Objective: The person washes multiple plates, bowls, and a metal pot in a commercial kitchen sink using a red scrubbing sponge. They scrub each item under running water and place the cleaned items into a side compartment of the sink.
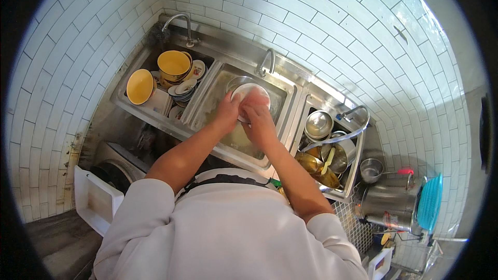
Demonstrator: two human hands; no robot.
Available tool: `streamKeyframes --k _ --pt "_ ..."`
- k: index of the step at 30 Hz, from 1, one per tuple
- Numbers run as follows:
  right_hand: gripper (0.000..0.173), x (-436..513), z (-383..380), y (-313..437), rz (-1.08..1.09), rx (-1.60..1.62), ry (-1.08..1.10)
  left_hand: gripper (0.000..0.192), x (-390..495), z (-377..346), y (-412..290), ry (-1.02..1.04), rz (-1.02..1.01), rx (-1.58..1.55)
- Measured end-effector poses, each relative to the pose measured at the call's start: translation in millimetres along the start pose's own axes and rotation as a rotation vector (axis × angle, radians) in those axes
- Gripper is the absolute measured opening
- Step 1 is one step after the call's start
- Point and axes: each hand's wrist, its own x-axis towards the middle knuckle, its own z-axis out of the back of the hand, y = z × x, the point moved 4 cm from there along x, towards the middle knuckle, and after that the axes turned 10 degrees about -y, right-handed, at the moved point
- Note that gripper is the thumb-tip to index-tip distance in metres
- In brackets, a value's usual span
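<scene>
Over the middle sink basin (202, 118), a white dish (245, 88) is in my hands. My left hand (228, 111) grips its left rim, thumb along the edge. On the dish's inner face, my right hand (256, 121) presses a pink cloth or sponge (257, 97); its exact kind is unclear. Some right fingers seem to lie beneath the dish, partly hidden. Cloudy water fills the basin below. Just behind the dish, a round metal rim (234, 82) shows in the water, mostly covered.
The left basin holds yellow bowls (174, 64) and stacked small plates (184, 92). Metal bowls (319, 124), amber-coloured vessels and a hose (350, 134) occupy the right basin. A faucet (270, 60) rises behind the middle basin. A large steel pot (389, 202) stands at right.
</scene>
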Motion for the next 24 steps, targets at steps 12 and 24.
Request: streamKeyframes --k 12,24 --pt "0.04 11.2 -11.2 8.0 0.07 0.007 0.157 0.042 -10.3 7.6 -13.8 0.123 0.229 -0.428" --pt "0.047 14.8 -13.4 -10.8 -0.148 0.254 -0.023 0.087 -40.0 -7.2 -46.7 0.367 0.09 -0.248"
